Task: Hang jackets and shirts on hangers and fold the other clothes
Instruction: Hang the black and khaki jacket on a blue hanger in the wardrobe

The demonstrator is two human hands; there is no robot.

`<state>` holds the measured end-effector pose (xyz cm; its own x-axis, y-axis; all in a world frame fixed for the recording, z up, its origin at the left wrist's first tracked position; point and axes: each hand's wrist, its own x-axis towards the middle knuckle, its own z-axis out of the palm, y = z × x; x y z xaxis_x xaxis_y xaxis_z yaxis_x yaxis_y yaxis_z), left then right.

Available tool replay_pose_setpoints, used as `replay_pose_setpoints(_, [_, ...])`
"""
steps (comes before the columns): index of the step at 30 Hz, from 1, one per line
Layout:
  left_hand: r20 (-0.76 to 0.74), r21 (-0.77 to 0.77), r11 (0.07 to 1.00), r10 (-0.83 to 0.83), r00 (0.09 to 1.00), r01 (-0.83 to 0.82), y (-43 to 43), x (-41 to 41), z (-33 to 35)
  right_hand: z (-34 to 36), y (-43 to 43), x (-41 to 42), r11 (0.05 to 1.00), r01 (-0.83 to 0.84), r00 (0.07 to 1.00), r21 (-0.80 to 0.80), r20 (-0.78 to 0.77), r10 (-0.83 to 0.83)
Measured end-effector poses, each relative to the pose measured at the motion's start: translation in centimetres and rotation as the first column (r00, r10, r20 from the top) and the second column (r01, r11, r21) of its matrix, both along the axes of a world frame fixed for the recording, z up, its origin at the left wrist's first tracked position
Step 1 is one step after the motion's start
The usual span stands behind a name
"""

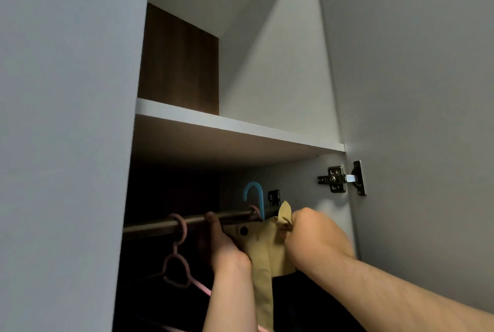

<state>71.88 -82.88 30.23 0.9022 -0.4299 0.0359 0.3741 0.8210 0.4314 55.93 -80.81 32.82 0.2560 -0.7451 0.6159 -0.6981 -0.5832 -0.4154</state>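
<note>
While both hands, left hand (216, 243) and right hand (307, 232), grip the jacket (263, 248), its blue hook (254, 198) could miss the rail (160, 223).

head view, angled up, near wardrobe rail (187, 220)

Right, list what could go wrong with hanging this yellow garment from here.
1. The blue hanger hook appears not fully seated on the rail; letting go early could drop the yellow garment.
2. The right hand pinches only the collar, so the fabric may slide off its hanger.
3. The left hand works close to the empty pink hanger and could knock it.
</note>
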Motion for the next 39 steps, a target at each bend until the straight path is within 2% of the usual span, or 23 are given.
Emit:
replay_pose_setpoints(6, [0.101, 0.168, 0.973, 0.141, 0.985, -0.157, 0.1, 0.3, 0.1, -1.4, -1.5, 1.9, 1.0, 0.001, 0.999, 0.009, 0.034, -0.002])
replay_pose_setpoints(11, [0.176, 0.144, 0.969, 0.172, 0.969, -0.199, 0.3, 0.5, -0.2, -2.4, -2.0, 3.8, 0.999, -0.032, 0.999, 0.024, 0.032, 0.031])
replay_pose_setpoints(17, [0.245, 0.162, 0.953, 0.212, 0.946, -0.256, 0.3, 0.9, -0.8, -5.1, -2.2, 5.0, 0.997, -0.07, 0.995, 0.036, -0.068, 0.073])
replay_pose_setpoints(23, [0.271, 0.127, 0.944, 0.261, 0.926, -0.303, -0.1, 0.8, -0.6, -5.9, -2.4, 4.4, 0.997, -0.081, 0.996, 0.007, -0.046, 0.081])
replay_pose_setpoints(28, [0.292, 0.148, 0.935, 0.271, 0.917, -0.324, -0.1, 0.7, -0.5, -6.0, -3.5, 3.0, 0.975, -0.138, 0.984, 0.174, -0.087, 0.154])
replay_pose_setpoints(34, [0.3, 0.158, 0.925, 0.289, 0.909, -0.346, 0.0, 0.5, -0.4, -6.7, -5.2, 3.5, 0.954, -0.107, 0.99, 0.281, -0.061, 0.129])
replay_pose_setpoints(39, [0.294, 0.139, 0.926, 0.299, 0.908, -0.35, 0.0, 0.4, -0.3, -7.1, -6.7, 2.9, 0.971, -0.013, 0.999, 0.237, -0.046, 0.025])
